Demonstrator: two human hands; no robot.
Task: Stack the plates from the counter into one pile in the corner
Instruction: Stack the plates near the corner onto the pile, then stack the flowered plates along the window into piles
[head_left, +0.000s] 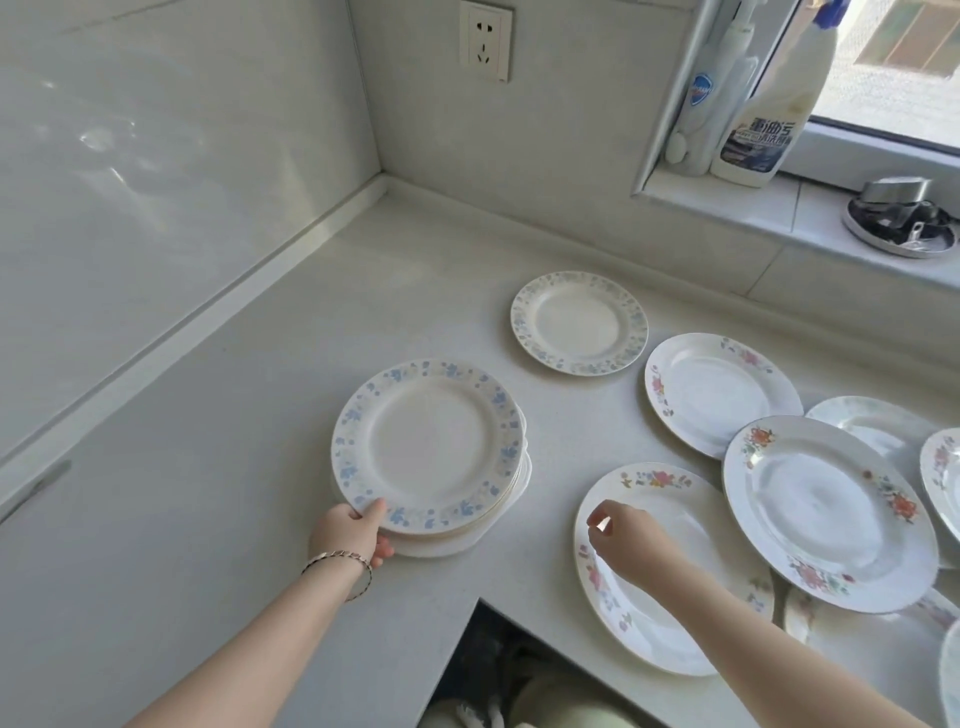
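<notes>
A pile of plates (428, 447) topped by a blue-flowered one stands on the white counter (234, 467), left of centre. My left hand (350, 535) grips the pile's near rim, thumb on top and fingers underneath. A single blue-flowered plate (579, 322) lies further back. To the right, several pink- and orange-flowered plates lie spread out and partly overlapping: one at the back (722, 389), a large one (826, 509) and a near one (691, 613). My right hand (626, 540) hovers over the near plate with loosely curled fingers, holding nothing.
The counter's inner corner (384, 182) lies at the back, where two walls meet. A wall socket (484, 40) is above it. Cleaner bottles (763, 104) and a metal dish (901, 218) stand on the windowsill at right. The counter edge cuts in at the bottom centre (478, 603).
</notes>
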